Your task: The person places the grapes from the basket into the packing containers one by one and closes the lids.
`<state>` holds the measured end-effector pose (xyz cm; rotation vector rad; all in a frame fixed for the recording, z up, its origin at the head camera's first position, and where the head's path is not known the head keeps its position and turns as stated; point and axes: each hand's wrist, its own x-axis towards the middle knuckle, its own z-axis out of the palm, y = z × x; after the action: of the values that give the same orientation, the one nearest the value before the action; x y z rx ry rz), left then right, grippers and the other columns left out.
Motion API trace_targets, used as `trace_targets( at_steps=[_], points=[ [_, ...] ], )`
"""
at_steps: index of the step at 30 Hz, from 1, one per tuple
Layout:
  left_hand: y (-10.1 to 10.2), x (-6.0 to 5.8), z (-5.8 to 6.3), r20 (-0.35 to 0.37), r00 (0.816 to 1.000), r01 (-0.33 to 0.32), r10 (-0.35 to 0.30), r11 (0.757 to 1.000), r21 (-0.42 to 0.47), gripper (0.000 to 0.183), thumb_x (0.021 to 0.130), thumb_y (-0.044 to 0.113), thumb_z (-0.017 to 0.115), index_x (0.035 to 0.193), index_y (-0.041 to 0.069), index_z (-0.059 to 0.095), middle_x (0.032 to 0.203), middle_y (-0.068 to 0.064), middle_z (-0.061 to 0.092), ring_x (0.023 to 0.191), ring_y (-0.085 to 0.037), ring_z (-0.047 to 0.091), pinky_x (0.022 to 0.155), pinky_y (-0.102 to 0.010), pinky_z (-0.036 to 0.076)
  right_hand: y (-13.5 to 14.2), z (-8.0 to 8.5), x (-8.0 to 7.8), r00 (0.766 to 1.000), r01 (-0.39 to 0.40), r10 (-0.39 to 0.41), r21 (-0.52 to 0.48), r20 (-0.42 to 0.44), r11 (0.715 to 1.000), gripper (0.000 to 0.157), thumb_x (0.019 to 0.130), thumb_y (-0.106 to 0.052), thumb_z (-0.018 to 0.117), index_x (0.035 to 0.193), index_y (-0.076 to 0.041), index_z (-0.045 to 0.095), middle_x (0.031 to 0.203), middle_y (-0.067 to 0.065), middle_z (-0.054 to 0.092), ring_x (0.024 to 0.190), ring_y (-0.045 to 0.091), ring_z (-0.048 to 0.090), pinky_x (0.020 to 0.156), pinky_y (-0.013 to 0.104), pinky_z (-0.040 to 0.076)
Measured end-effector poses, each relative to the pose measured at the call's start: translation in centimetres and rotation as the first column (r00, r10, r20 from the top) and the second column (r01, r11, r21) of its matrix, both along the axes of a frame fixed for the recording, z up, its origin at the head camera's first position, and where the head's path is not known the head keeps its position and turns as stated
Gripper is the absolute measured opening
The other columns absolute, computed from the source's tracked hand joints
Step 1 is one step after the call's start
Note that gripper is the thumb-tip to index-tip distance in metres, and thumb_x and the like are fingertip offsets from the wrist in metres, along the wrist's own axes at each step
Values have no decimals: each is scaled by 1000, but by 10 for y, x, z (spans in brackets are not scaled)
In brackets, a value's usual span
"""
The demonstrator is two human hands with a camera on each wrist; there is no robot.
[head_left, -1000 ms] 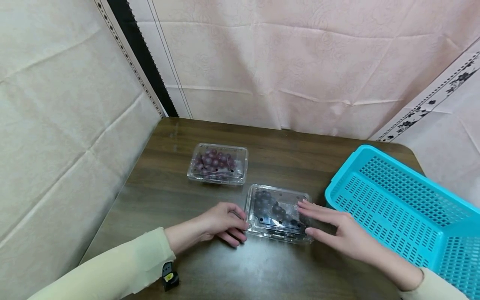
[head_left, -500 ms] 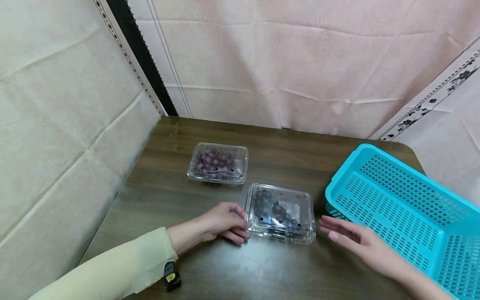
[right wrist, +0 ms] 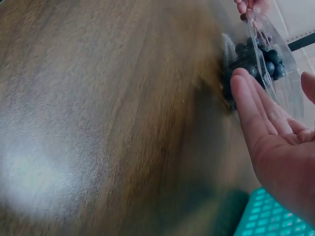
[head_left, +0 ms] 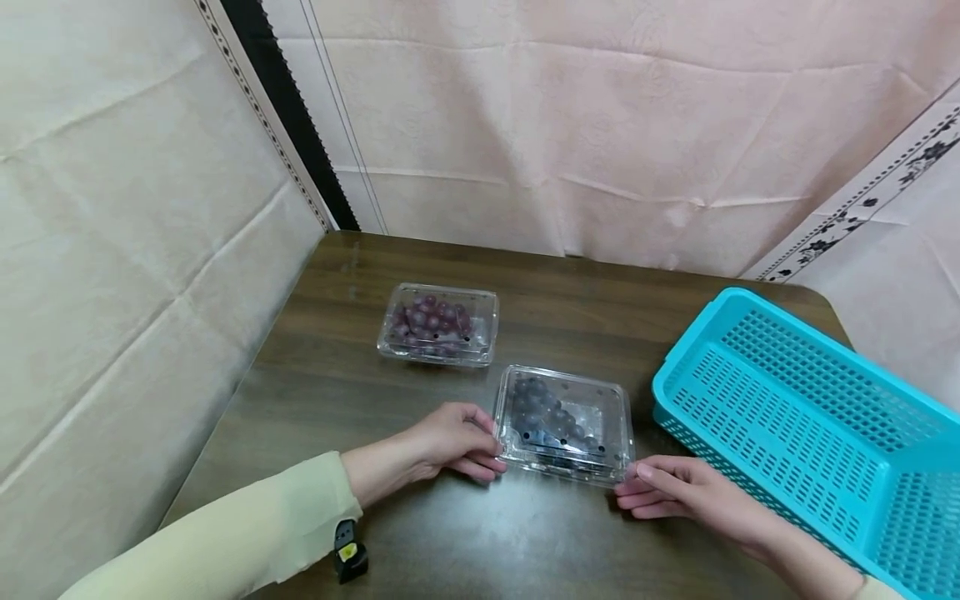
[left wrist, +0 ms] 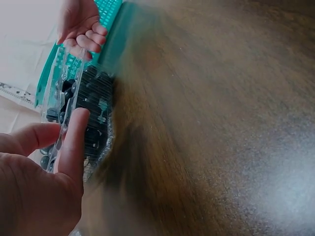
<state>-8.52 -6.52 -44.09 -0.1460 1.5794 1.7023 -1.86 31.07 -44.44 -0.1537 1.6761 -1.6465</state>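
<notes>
A clear plastic clamshell box (head_left: pixel 592 400) of black grapes (head_left: pixel 547 412) lies on the wooden table in the head view. At its left edge my left hand (head_left: pixel 461 446) pinches the rim, thumb on one side and forefinger on the other, as the left wrist view shows. My right hand (head_left: pixel 675 492) is at the box's near right corner. Its fingers (right wrist: pixel 251 103) extend along the rim in the right wrist view, with the thumb (right wrist: pixel 308 86) held apart. Behind and to the left sits another clear clamshell box (head_left: pixel 480 325), holding purple grapes (head_left: pixel 431 317).
A turquoise perforated basket (head_left: pixel 787 425) stands on the table's right side, close beside my right forearm. Pale cloth (head_left: pixel 562 125) hangs behind the table (head_left: pixel 360 358) and at both sides. A black strap with a small device (head_left: pixel 348 550) shows at my left sleeve.
My right hand left the lid's right side, drew back to the right, then came in at the near right corner. The left hand stays at the box's left edge.
</notes>
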Motion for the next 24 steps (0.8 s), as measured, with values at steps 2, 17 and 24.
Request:
trace_targets(
  at_steps=[2,17,24],
  points=[
    [1,0,0,-5,1000,-2,2,1000,0,25,92,-15,66,112,-5,56,95,-25,73,88,-37,80,75,-40,70,-2,-2,-2,1000,3,-3,-13,17,1000,46,119,-22,41,142,15,54,136,32,66,120,29,73,103,44,61],
    [1,-2,1,3,999,32,-32,999,-16,26,93,-12,69,115,-4,57,98,-26,74,82,-29,80,75,-41,70,-7,-16,-8,992,14,0,-112,126,994,40,118,-19,41,137,12,59,134,27,70,118,28,74,102,44,62],
    [-4,-3,5,-19,997,69,-70,997,-41,30,94,-7,73,120,-4,58,101,-27,76,83,-29,80,73,-41,70,-7,-23,-9,986,17,16,-195,165,981,38,118,-16,40,138,8,61,132,24,72,119,27,73,105,43,61]
  ],
)
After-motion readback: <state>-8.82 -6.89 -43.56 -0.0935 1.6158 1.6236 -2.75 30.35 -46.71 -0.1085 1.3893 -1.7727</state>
